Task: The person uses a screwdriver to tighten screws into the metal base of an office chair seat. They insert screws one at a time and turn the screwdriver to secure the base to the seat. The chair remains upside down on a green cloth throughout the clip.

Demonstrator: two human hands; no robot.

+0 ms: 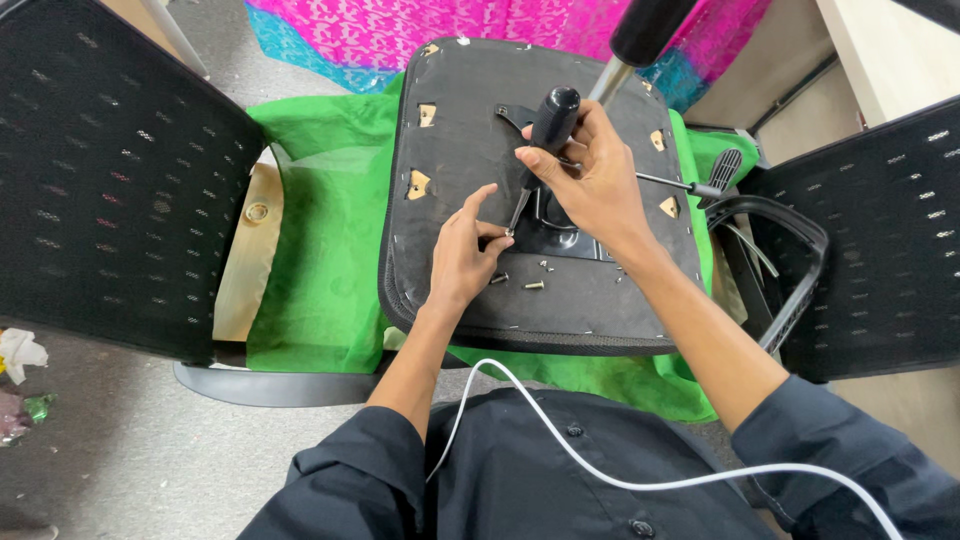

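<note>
Seen from above: upturned black chair seat (470, 150) lying underside up on a green cloth (320, 250), its metal mounting plate (560, 225) at centre. Right hand (590, 175) closed around the black handle of a screwdriver (545, 135), held tilted with the tip down at the plate's left edge. Left hand (465, 255) resting on the seat underside just below, thumb and forefinger pinched together at the screwdriver tip, seemingly around a small screw too tiny to make out clearly. Loose screws (535, 284) scattered on the seat beside the left hand, near the front edge. Second screwdriver (690, 182) with a ribbed black grip lying across the seat's right side. Black mesh chair backs (110, 180) flanking the scene on both sides, pink and blue patterned fabric (480, 30) beyond, white cable (600, 470) trailing over the dark shirt in the foreground
</note>
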